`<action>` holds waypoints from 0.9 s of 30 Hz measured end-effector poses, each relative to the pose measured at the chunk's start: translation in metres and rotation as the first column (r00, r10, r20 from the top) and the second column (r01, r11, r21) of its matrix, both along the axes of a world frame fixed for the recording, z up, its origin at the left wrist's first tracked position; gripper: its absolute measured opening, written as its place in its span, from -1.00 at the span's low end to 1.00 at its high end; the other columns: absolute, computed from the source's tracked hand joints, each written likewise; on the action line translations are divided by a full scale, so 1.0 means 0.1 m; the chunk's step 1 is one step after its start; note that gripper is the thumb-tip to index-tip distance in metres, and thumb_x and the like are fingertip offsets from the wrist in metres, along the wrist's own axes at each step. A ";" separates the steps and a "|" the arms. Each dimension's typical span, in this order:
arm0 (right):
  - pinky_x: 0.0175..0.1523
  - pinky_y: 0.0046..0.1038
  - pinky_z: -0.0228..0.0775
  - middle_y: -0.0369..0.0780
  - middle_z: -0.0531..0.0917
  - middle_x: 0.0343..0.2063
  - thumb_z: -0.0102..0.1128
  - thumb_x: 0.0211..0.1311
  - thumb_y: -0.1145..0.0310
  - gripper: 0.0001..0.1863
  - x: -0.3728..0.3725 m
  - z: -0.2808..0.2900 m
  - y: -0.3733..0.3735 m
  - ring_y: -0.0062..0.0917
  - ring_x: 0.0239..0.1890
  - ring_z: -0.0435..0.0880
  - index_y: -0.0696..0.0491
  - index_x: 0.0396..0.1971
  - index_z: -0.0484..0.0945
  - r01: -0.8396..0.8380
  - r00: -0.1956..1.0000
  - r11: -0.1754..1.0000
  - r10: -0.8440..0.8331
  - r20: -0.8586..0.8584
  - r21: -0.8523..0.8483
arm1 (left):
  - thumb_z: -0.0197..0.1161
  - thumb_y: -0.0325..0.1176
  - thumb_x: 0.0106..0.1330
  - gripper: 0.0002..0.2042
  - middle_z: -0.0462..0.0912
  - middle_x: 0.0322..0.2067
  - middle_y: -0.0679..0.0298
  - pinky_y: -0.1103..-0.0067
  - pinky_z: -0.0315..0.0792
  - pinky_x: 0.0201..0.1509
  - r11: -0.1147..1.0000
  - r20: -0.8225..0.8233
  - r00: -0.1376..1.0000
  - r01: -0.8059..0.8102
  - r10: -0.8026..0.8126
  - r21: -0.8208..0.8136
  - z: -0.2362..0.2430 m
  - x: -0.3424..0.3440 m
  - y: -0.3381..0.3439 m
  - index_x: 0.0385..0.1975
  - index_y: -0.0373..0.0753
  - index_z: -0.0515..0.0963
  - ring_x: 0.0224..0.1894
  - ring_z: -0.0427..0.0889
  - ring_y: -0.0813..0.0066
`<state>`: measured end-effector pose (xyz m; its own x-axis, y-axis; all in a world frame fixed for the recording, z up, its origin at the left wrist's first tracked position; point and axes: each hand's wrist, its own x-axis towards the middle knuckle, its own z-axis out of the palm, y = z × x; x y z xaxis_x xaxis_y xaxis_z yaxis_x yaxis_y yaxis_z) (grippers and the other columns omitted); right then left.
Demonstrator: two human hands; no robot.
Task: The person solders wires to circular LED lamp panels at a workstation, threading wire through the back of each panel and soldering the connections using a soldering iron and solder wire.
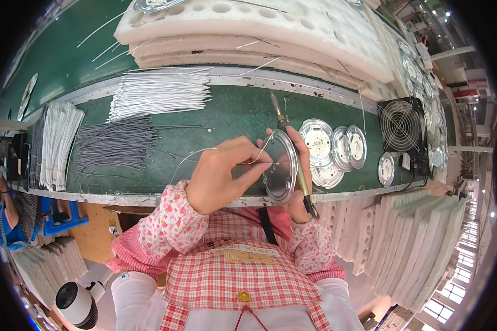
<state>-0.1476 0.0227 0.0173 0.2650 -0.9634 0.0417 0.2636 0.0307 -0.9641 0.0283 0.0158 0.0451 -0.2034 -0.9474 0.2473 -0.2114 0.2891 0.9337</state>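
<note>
My left hand [218, 175] pinches a thin white wire [189, 158] between thumb and fingertips, and the wire curves out to the left. Its fingertips meet the face of a round silver metal lamp plate [278, 179], tilted up on edge. My right hand [298, 208] is behind that plate, fingers wrapped round its right side. It also grips a soldering iron [301, 185], whose slim tip points away from me. Part of the right hand is hidden by the plate. Several similar round plates [318, 144] with pale centres lie to the right, some overlapping.
Bundles of white wires [160, 94] and grey wires [116, 144] lie left on the green bench. More white wires [61, 146] stand beyond them. A black fan [400, 126] sits at right. Stacked white foam boards [248, 33] line the back. Another person [11, 215] is far left.
</note>
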 end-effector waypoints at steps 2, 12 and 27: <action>0.38 -0.10 0.23 0.02 0.22 0.32 0.32 -0.24 -0.51 0.38 0.02 0.01 0.03 -0.18 0.33 0.34 0.08 0.42 -0.11 0.003 1.000 1.000 -0.003 0.010 0.008 | 0.37 -0.58 0.11 -0.83 0.63 -0.42 0.24 0.55 0.40 -0.36 0.989 0.127 0.991 -0.025 0.044 -0.148 0.02 -0.01 0.05 -0.29 -0.24 0.67 -0.47 0.56 0.43; 0.21 -0.27 0.34 -0.07 0.36 0.18 0.67 -0.36 -0.09 0.29 0.08 0.06 0.14 -0.32 0.18 0.43 0.12 0.37 0.07 0.109 0.916 0.967 -0.188 -0.353 -0.232 | 0.33 -0.50 0.19 -0.85 0.65 -0.44 0.19 0.53 0.45 -0.31 0.984 0.016 0.997 -0.074 0.072 0.164 -0.03 0.01 0.14 -0.24 -0.32 0.68 -0.41 0.63 0.40; 0.15 -0.11 0.29 0.05 0.39 0.13 0.65 -0.36 0.07 0.13 0.29 -0.06 0.20 0.00 0.12 0.37 0.11 0.31 0.25 0.141 0.563 0.738 -0.608 -0.560 -0.660 | 0.42 -0.35 0.14 -0.78 0.60 -0.61 0.17 0.58 0.41 -0.44 0.970 0.325 0.943 -0.134 0.063 0.201 0.00 -0.05 -0.02 -0.37 -0.38 0.60 -0.55 0.49 0.64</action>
